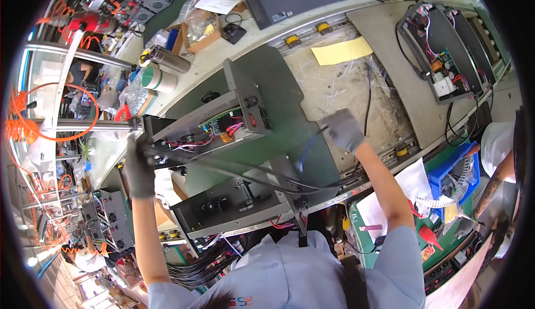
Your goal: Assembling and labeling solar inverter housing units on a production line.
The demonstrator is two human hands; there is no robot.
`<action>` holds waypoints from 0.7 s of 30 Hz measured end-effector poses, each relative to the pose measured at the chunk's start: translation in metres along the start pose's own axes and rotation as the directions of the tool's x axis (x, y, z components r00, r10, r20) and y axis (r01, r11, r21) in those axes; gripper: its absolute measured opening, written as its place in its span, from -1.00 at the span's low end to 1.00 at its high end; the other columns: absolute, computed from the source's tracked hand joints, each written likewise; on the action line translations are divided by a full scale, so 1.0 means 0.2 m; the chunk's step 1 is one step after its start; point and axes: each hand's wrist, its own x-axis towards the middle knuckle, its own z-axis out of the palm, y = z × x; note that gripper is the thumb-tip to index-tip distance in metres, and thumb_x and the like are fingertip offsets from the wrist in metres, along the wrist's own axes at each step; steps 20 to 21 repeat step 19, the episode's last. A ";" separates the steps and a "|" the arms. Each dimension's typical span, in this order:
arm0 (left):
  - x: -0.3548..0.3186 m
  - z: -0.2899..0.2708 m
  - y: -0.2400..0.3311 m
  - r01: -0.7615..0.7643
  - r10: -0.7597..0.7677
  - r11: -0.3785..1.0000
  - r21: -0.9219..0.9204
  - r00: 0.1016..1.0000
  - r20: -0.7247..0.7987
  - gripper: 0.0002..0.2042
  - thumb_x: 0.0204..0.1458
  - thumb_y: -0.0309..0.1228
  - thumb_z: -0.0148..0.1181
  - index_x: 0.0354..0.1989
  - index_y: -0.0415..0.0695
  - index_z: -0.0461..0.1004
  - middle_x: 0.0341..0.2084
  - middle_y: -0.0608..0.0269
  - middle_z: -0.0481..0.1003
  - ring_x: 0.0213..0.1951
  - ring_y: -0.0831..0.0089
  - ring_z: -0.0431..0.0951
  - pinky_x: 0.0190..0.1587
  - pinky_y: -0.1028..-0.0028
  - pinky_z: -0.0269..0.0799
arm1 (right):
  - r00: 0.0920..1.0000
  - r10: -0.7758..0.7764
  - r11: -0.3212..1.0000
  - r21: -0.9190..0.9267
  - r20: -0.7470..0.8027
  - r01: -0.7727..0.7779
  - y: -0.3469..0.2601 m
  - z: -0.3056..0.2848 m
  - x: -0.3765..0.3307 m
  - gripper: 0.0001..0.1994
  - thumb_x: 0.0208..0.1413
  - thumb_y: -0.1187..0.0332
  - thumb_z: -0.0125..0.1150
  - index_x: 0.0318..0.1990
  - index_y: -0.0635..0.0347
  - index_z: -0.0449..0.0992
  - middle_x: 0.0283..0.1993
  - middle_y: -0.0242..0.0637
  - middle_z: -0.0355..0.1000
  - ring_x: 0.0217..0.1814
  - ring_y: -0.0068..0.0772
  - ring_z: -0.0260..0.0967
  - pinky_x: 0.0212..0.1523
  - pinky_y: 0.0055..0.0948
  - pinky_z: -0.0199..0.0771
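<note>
My left hand (139,169), in a grey glove, is closed around a black cable (245,174) beside the left end of an opened dark metal case. From there the doubled cable stretches right across the case, blurred by motion. My right hand (343,130), also gloved in grey, is raised with curled fingers to the right of the case. A thin blue streak shows by its fingertips; what it grips is too blurred to name. The upper case part (237,94) stands tilted, with a circuit board (223,124) and pink wires inside. Nearer me lies a dark lower panel (223,203).
Another opened case (446,58) sits on a board at the far right. A yellow sheet (343,51) lies on the worn line surface. At right is a blue bin (454,172); a person's arm (499,169) is close by. A white cup (159,80) stands at back left.
</note>
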 end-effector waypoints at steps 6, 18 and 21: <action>-0.10 0.02 -0.23 0.228 -0.655 0.454 0.861 0.741 0.149 -0.57 0.15 -0.11 -0.08 -0.50 -0.25 0.48 -0.70 0.16 0.49 -0.57 0.20 0.52 -0.39 0.21 0.42 | 0.857 0.267 0.935 0.332 -0.441 -0.121 -0.11 -0.27 0.07 -0.86 0.03 0.34 0.10 -0.25 0.06 0.49 -0.49 -0.12 0.41 -0.45 -0.02 0.40 -0.49 -0.24 0.37; 0.05 0.90 0.16 -0.841 0.116 0.411 0.352 0.431 0.895 -0.56 -0.06 -0.20 0.22 0.03 0.00 0.38 -0.07 0.14 0.42 -0.13 0.09 0.49 -0.21 0.33 0.47 | 0.778 -0.082 0.934 0.223 -0.623 0.277 -0.20 -0.50 0.36 -0.85 -0.04 0.33 0.18 -0.27 0.03 0.53 -0.43 -0.24 0.49 -0.50 -0.17 0.43 -0.50 -0.33 0.37; 0.05 0.91 0.13 -0.834 0.105 0.424 0.352 0.432 0.896 -0.56 -0.06 -0.20 0.22 0.03 0.00 0.38 -0.07 0.14 0.42 -0.13 0.09 0.49 -0.21 0.33 0.47 | 0.867 -0.119 0.963 0.158 -0.484 0.220 -0.13 -0.54 0.35 -0.81 -0.03 0.29 0.21 -0.23 0.03 0.52 -0.36 -0.24 0.53 -0.42 -0.20 0.47 -0.45 -0.36 0.40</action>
